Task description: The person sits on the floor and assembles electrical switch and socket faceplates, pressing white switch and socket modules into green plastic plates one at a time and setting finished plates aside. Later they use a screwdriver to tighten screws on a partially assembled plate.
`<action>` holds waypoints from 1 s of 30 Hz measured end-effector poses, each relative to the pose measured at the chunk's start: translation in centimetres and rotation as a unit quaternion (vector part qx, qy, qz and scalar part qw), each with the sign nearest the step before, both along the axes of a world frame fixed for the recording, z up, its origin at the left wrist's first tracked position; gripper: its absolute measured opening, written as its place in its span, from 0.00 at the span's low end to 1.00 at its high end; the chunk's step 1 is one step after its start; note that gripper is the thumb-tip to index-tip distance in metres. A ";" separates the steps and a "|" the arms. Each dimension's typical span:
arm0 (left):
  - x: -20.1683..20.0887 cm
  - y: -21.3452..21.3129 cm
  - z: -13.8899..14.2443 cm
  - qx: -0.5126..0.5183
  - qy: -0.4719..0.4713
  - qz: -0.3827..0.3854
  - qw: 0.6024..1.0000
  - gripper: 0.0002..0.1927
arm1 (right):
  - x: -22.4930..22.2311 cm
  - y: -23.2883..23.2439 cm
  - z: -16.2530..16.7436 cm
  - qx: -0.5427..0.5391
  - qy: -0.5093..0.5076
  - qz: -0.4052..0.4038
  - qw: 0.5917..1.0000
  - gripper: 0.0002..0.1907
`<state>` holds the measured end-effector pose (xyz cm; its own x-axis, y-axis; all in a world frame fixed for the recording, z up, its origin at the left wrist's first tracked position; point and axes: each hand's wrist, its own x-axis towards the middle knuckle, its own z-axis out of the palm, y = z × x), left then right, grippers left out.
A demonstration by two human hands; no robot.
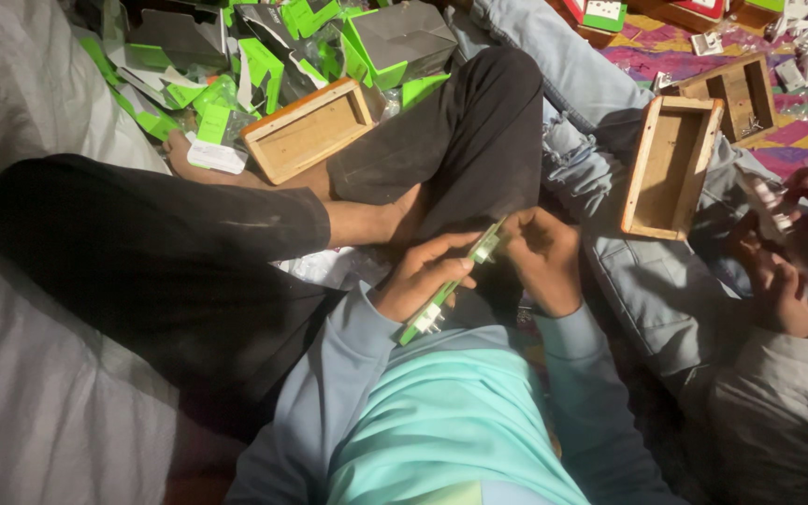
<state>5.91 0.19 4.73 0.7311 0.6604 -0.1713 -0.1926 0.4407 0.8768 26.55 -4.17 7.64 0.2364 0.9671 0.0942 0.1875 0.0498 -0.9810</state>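
Down over the lap, just above the pale blue-green shirt (441,421), both hands meet on a thin green strip (451,285) with small white fittings at its lower end and near its top. Left hand (418,276) has its fingers curled round the strip's middle, gripping it edge-on and slanted; right hand (540,257) closes its fingers on the upper tip. Beyond, black-trousered crossed legs (441,150), and a shallow wooden tray (309,129) resting by the knee. Off to the right, another person's hands (778,271) work a small white part beside a second wooden tray (670,168) on denim. Farthest back, a heap of green-and-grey cartons (264,47).
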 end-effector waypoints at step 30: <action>0.1 0.2 -0.2 -0.009 0.007 -0.007 1.000 0.27 | 0.0 0.0 -0.6 0.002 -0.011 0.011 1.000 0.05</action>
